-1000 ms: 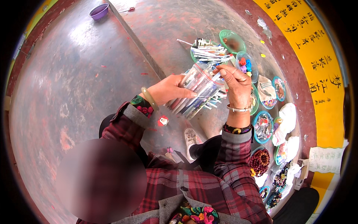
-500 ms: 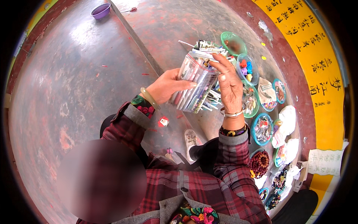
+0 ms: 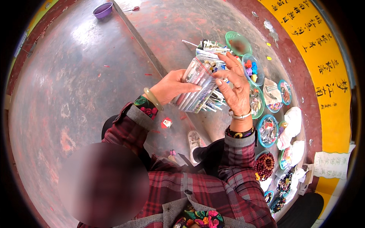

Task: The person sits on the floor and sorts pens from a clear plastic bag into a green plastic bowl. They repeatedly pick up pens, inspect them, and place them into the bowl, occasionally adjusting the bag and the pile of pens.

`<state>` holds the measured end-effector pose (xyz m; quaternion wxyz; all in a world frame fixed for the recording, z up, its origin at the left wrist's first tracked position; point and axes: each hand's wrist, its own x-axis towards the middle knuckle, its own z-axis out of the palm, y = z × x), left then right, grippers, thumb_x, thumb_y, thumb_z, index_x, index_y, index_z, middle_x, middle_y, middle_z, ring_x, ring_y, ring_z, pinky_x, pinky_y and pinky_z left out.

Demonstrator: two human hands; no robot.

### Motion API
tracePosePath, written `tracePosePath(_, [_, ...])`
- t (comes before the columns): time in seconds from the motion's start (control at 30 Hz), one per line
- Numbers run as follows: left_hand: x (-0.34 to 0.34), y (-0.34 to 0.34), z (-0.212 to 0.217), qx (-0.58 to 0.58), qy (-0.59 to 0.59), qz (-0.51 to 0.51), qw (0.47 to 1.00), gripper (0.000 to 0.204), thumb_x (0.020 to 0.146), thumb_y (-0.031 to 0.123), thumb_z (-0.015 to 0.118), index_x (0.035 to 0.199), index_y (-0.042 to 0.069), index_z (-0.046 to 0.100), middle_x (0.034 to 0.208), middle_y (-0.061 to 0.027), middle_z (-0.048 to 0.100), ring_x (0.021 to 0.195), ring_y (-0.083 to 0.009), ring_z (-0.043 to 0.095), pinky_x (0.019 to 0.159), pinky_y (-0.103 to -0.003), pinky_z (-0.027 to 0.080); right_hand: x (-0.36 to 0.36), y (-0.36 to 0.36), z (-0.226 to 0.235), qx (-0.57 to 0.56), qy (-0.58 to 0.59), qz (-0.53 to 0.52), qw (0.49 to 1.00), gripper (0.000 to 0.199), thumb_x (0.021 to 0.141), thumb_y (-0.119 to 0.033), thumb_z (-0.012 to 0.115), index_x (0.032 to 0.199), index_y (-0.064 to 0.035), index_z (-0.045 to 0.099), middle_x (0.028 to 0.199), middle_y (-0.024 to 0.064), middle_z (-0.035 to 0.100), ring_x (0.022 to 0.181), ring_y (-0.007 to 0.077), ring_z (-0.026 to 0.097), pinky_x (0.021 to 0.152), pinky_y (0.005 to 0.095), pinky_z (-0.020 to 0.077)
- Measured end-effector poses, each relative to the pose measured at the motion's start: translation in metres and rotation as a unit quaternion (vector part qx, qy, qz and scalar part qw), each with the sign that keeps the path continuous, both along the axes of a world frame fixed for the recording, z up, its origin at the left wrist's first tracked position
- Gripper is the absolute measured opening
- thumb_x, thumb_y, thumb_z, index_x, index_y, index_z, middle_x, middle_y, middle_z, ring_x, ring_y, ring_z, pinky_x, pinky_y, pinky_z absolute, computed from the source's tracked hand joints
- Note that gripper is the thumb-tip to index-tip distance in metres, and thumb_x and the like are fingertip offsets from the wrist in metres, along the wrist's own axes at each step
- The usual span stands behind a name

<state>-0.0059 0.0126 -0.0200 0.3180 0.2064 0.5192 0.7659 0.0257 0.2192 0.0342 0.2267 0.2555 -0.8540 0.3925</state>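
Note:
A clear zip bag (image 3: 198,86) packed with pens and slim sticks is held up in front of me, its mouth tilted to the upper right. Gripping its left side is my left hand (image 3: 171,87), thumb laid across the front; its other fingers are behind the bag. At the right edge near the mouth, my right hand (image 3: 236,89) has thumb and forefinger close together on the plastic, while its other fingers stretch upward. Behind the bag, more pens (image 3: 213,48) lie piled in a green basin. Below them, loose white sticks (image 3: 213,102) show past the bag's lower right edge.
Along the right stand basins of small goods: a green one (image 3: 238,42), a blue one with colourful pieces (image 3: 253,68) and a blue-rimmed one (image 3: 267,130). Dark red beads (image 3: 264,166) lie nearer me. A purple basin (image 3: 102,10) and red-handled scissors (image 3: 134,9) are far off.
My right hand has shifted slightly right and down, its thumb and forefinger drawing together at the bag's edge. The bag's mouth appears wider. My left hand keeps its hold.

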Motion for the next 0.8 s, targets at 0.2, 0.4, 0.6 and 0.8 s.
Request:
tracePosePath(0.2, [0.003,0.004,0.002,-0.006,0.005,0.014,1.0,0.034,0.082,0.011,0.063,0.112,-0.003,0.054,0.099,-0.0051,0.062,0.086,-0.0096,0.058,0.076,-0.026,0.048,0.001,0.002,-0.004,0.0,0.0,0.0,1.0,0.012,0.072,-0.017,0.071,0.078,-0.0066,0.069,0.116,0.0111,0.06,0.124,0.0322,0.04,0.102,0.0431,0.0288])
tracePosePath(0.4, [0.001,0.006,-0.004,-0.022,0.002,0.013,1.0,0.035,0.082,0.011,0.064,0.112,-0.002,0.054,0.099,-0.0054,0.062,0.087,-0.0099,0.058,0.077,-0.026,0.048,-0.003,0.009,-0.011,-0.015,-0.022,0.027,0.999,0.01,0.075,-0.015,0.069,0.082,-0.0068,0.07,0.114,0.0103,0.061,0.125,0.0313,0.039,0.102,0.0424,0.0298])
tracePosePath(0.6, [0.001,0.002,0.012,0.02,-0.012,0.056,0.998,0.028,0.083,0.007,0.061,0.11,-0.001,0.056,0.099,-0.0035,0.063,0.088,-0.0096,0.058,0.079,-0.026,0.046,-0.012,0.02,-0.026,-0.303,-0.107,-0.03,0.947,0.016,0.081,-0.017,0.066,0.091,-0.0061,0.07,0.106,0.0112,0.064,0.104,0.0196,0.056,0.09,0.0313,0.0414])
tracePosePath(0.8, [-0.008,-0.007,0.011,0.015,0.045,0.138,0.989,0.027,0.084,0.006,0.06,0.11,0.0,0.057,0.1,-0.0038,0.062,0.088,-0.0098,0.058,0.08,-0.026,0.046,-0.06,0.104,-0.161,-0.018,-0.306,-0.22,0.926,0.023,0.077,-0.025,0.063,0.089,-0.0061,0.07,0.077,0.0111,0.068,0.075,0.0185,0.064,0.069,0.0307,0.0482])
